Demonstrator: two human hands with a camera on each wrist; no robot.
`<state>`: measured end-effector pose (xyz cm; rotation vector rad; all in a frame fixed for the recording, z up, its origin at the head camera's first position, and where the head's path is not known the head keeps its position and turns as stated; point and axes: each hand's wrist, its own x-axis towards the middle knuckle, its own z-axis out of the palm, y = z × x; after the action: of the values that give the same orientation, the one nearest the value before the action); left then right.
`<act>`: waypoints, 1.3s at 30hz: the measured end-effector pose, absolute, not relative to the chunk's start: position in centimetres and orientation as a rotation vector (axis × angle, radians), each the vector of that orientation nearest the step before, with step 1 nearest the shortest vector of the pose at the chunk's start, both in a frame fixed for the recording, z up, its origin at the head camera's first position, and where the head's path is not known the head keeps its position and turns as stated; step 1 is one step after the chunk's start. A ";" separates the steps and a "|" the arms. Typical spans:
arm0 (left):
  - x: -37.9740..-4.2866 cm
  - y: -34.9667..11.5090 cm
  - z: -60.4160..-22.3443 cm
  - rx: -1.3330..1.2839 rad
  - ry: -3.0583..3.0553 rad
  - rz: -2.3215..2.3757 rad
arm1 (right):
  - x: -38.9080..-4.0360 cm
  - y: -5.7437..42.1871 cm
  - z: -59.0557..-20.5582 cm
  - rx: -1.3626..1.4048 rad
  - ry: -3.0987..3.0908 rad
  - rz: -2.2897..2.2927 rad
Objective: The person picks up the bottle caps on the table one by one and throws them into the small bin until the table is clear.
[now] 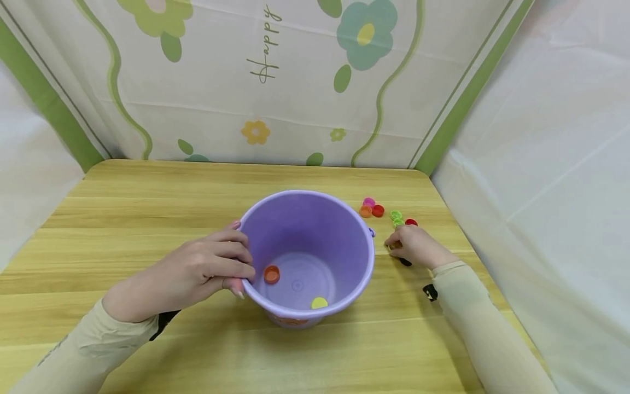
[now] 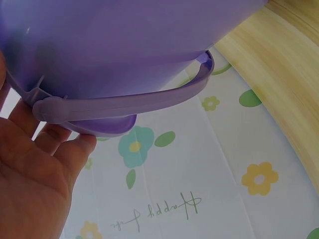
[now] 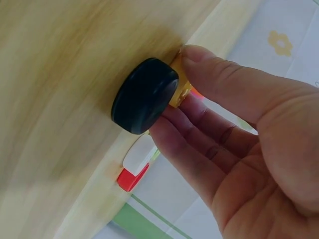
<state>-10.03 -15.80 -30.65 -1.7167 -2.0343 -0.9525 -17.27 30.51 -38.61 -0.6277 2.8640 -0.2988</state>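
Observation:
A purple bucket (image 1: 305,224) stands on the table, its mouth facing up toward the head camera. My left hand (image 1: 197,271) grips its left rim, fingers over the edge. In the left wrist view the bucket's handle (image 2: 134,103) hangs against its outer wall. Inside the bucket lie an orange-red bottle cap (image 1: 272,274) and a yellow cap (image 1: 319,302). To the right of the bucket, my right hand (image 1: 420,246) pinches an amber cap (image 3: 180,92) low over the table. Right beside it is a black cap (image 3: 144,97), with a white cap (image 3: 139,154) beyond.
Behind my right hand are two light green caps (image 1: 396,215) and a red cap (image 1: 411,222). Farther left sit a pink cap (image 1: 368,202), an orange cap (image 1: 365,212) and another red cap (image 1: 378,210). A flowered cloth (image 1: 206,93) hangs along the table's (image 1: 147,219) far edge.

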 end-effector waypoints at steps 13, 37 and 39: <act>-10.0 -15.8 -30.8 -1.712 -2.050 -0.945 | -18.0 30.4 -37.9 -0.767 2.805 -0.312; -9.7 -16.0 -30.7 -1.686 -2.092 -0.945 | -16.2 20.1 -20.9 -1.514 2.969 -0.422; -9.7 -15.9 -30.6 -1.685 -2.080 -0.941 | -15.9 19.0 -20.2 -1.573 2.930 -0.403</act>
<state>-9.67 -15.93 -30.65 -1.6854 -2.0802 -0.9413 -15.89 19.04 -20.25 -1.5733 2.9297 -0.4025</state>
